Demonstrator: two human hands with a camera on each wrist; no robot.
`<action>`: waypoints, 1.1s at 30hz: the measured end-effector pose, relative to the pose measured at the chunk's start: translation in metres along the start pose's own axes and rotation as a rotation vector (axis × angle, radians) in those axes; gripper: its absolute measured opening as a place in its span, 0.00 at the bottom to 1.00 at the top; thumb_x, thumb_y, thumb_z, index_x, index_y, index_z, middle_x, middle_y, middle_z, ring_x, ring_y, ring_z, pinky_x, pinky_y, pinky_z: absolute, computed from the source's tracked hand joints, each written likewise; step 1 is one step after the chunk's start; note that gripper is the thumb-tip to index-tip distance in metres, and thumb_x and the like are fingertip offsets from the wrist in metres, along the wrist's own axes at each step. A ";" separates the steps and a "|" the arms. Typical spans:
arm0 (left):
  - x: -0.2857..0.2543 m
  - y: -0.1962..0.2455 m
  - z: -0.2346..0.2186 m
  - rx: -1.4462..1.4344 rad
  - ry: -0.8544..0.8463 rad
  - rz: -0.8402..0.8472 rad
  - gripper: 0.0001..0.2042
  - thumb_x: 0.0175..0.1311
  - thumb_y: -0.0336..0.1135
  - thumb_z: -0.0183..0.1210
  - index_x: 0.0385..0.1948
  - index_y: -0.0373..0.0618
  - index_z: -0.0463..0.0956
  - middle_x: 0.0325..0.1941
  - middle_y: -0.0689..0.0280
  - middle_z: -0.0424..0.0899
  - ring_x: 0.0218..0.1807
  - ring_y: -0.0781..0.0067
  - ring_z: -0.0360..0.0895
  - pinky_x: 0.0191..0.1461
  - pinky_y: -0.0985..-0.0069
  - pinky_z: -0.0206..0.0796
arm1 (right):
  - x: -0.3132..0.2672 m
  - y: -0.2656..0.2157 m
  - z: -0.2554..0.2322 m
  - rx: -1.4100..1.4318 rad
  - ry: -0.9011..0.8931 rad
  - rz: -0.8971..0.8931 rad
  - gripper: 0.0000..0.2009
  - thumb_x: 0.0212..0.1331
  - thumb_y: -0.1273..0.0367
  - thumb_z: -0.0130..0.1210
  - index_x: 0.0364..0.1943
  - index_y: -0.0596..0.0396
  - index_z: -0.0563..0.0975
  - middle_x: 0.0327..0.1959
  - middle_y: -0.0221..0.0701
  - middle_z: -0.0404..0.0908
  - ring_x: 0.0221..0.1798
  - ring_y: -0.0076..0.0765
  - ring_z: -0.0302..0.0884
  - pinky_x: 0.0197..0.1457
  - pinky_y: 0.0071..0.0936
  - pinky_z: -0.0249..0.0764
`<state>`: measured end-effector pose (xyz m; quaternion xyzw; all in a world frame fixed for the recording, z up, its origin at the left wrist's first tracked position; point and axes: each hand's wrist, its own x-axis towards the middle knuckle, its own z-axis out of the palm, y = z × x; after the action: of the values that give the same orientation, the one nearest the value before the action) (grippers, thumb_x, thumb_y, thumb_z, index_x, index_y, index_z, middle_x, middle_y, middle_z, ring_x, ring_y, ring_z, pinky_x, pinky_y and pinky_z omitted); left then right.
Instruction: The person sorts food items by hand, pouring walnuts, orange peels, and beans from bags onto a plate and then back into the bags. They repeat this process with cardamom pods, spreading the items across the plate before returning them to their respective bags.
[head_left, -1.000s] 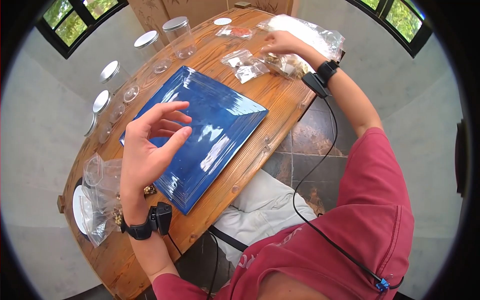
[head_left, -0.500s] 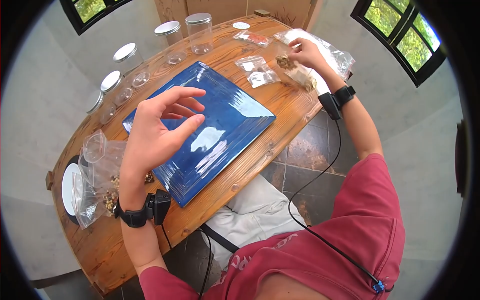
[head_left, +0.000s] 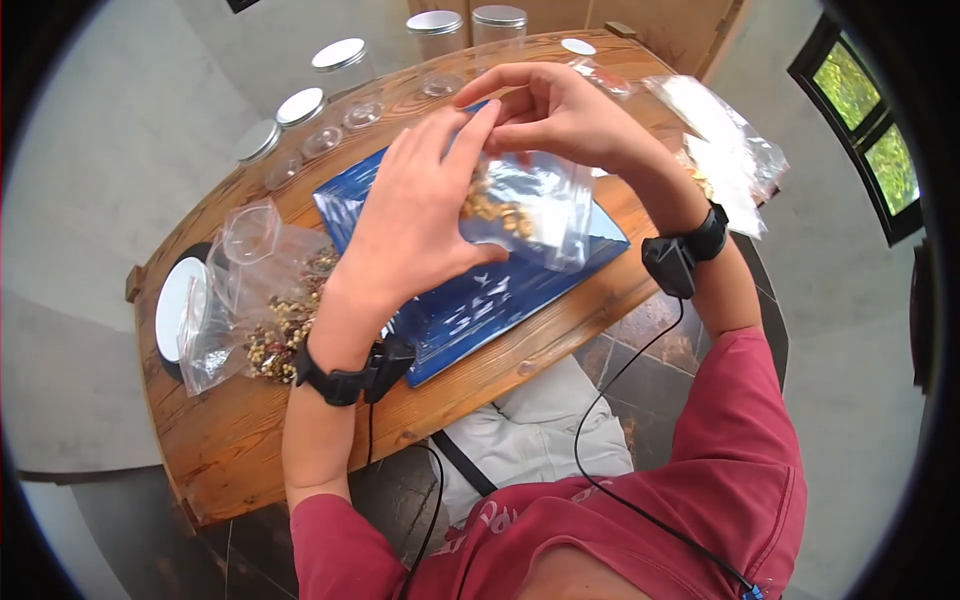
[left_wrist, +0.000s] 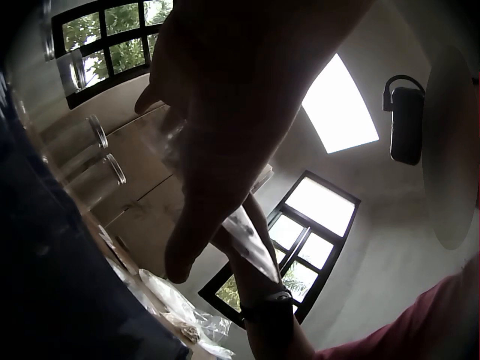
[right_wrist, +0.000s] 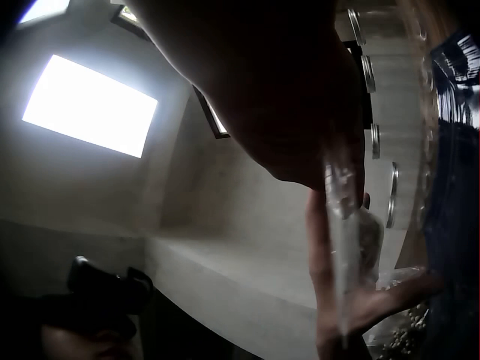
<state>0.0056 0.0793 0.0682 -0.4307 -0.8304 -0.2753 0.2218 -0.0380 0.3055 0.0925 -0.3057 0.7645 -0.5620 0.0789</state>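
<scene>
Over the blue square plate (head_left: 470, 330), my right hand (head_left: 565, 120) pinches a clear zip bag of yellow-brown dried pieces (head_left: 535, 205) near its upper left edge. My left hand (head_left: 420, 200) is at the bag's left side, fingers fairly straight and reaching to the right fingertips, thumb spread apart below. Part of the bag is hidden behind the left hand. In the right wrist view the bag (right_wrist: 345, 255) appears edge-on between the two hands. The left wrist view shows a strip of the bag (left_wrist: 251, 244) beyond the dark left hand.
Several clear jars with silver lids (head_left: 340, 60) line the table's far edge. At left, a plastic bag of mixed beans or grains (head_left: 285, 335) lies beside a white round disc (head_left: 182, 310). More clear bags (head_left: 725, 150) lie at the right. Cables run from both wrists.
My right hand has brought the bag from the table's right side to over the plate. My left hand has moved right to meet it. The head view has shifted.
</scene>
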 end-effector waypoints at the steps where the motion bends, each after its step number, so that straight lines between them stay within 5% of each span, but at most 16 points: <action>1: -0.001 -0.003 0.001 0.028 -0.007 -0.023 0.50 0.38 0.35 0.79 0.71 0.46 0.64 0.57 0.52 0.77 0.60 0.45 0.76 0.61 0.58 0.72 | 0.005 0.004 0.009 0.058 0.004 -0.034 0.23 0.65 0.71 0.66 0.63 0.60 0.75 0.47 0.36 0.89 0.41 0.22 0.86 0.41 0.20 0.82; 5: -0.001 -0.018 -0.011 0.205 0.121 -0.238 0.38 0.42 0.33 0.76 0.62 0.43 0.72 0.50 0.54 0.79 0.53 0.47 0.79 0.56 0.57 0.73 | 0.020 0.020 0.001 0.488 0.019 0.110 0.27 0.66 0.67 0.66 0.66 0.62 0.72 0.50 0.37 0.87 0.44 0.23 0.86 0.45 0.20 0.84; 6: -0.002 -0.022 -0.013 0.265 0.159 -0.287 0.35 0.42 0.34 0.77 0.58 0.43 0.74 0.50 0.55 0.79 0.54 0.47 0.78 0.56 0.57 0.72 | 0.019 0.023 -0.004 0.536 -0.040 0.124 0.22 0.67 0.64 0.65 0.60 0.64 0.77 0.45 0.36 0.88 0.42 0.24 0.88 0.46 0.19 0.85; 9: -0.002 -0.029 -0.013 0.417 0.099 -0.456 0.37 0.42 0.38 0.80 0.60 0.43 0.74 0.50 0.55 0.79 0.57 0.48 0.77 0.58 0.57 0.71 | 0.023 0.033 0.006 0.317 -0.096 0.118 0.16 0.66 0.60 0.66 0.48 0.59 0.84 0.40 0.32 0.88 0.37 0.22 0.86 0.42 0.21 0.84; 10: -0.004 -0.033 -0.010 0.439 0.135 -0.391 0.39 0.41 0.40 0.80 0.60 0.43 0.74 0.51 0.56 0.79 0.58 0.48 0.77 0.59 0.57 0.71 | 0.023 0.033 0.009 0.362 -0.091 0.113 0.14 0.64 0.61 0.68 0.40 0.58 0.87 0.34 0.31 0.88 0.34 0.22 0.86 0.39 0.20 0.83; 12: -0.007 -0.039 -0.005 0.476 0.201 -0.256 0.41 0.39 0.44 0.82 0.61 0.43 0.73 0.51 0.56 0.79 0.59 0.49 0.76 0.61 0.57 0.69 | 0.025 0.043 0.014 0.343 0.015 0.112 0.12 0.65 0.63 0.68 0.40 0.60 0.86 0.31 0.31 0.87 0.32 0.24 0.86 0.39 0.20 0.83; 15: -0.001 -0.035 -0.009 0.282 0.243 -0.179 0.45 0.38 0.47 0.84 0.62 0.40 0.73 0.55 0.54 0.79 0.60 0.50 0.77 0.64 0.61 0.71 | 0.025 0.052 0.023 0.299 0.154 0.082 0.09 0.63 0.66 0.69 0.37 0.60 0.86 0.30 0.30 0.88 0.32 0.22 0.86 0.38 0.19 0.81; 16: 0.001 -0.030 -0.011 0.198 0.149 -0.193 0.34 0.47 0.45 0.82 0.55 0.38 0.78 0.53 0.55 0.83 0.56 0.58 0.82 0.61 0.65 0.74 | 0.024 0.060 0.027 0.283 0.170 0.056 0.09 0.63 0.67 0.69 0.36 0.60 0.86 0.30 0.30 0.88 0.32 0.22 0.85 0.38 0.19 0.80; 20: 0.000 -0.033 0.018 -0.419 0.190 -0.537 0.17 0.62 0.43 0.73 0.37 0.36 0.84 0.33 0.62 0.88 0.36 0.73 0.87 0.45 0.76 0.78 | 0.020 0.071 0.043 0.141 0.207 -0.001 0.07 0.58 0.71 0.71 0.30 0.61 0.85 0.27 0.30 0.87 0.30 0.18 0.81 0.35 0.18 0.76; 25: -0.003 -0.041 0.020 -0.596 0.026 -0.643 0.11 0.68 0.38 0.69 0.37 0.38 0.85 0.31 0.66 0.88 0.35 0.81 0.84 0.42 0.81 0.76 | 0.018 0.078 0.049 -0.052 0.129 -0.180 0.12 0.57 0.68 0.72 0.24 0.59 0.82 0.21 0.26 0.83 0.25 0.17 0.78 0.30 0.18 0.72; 28: -0.006 -0.051 0.014 -0.691 -0.054 -0.585 0.09 0.72 0.34 0.63 0.37 0.36 0.84 0.31 0.67 0.87 0.34 0.82 0.82 0.41 0.83 0.73 | 0.016 0.075 0.040 0.153 -0.023 -0.107 0.15 0.63 0.68 0.70 0.21 0.56 0.77 0.21 0.23 0.80 0.26 0.15 0.77 0.31 0.16 0.71; 33: -0.005 -0.048 0.010 -0.620 -0.053 -0.533 0.09 0.72 0.33 0.62 0.34 0.36 0.83 0.29 0.68 0.86 0.33 0.83 0.82 0.39 0.83 0.72 | 0.017 0.074 0.039 0.199 0.019 -0.089 0.19 0.65 0.64 0.69 0.19 0.53 0.75 0.19 0.21 0.77 0.25 0.14 0.74 0.30 0.16 0.69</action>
<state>-0.0327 0.0601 0.0447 -0.2541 -0.7958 -0.5493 -0.0193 -0.0617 0.2779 0.0151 -0.3246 0.6912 -0.6412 0.0764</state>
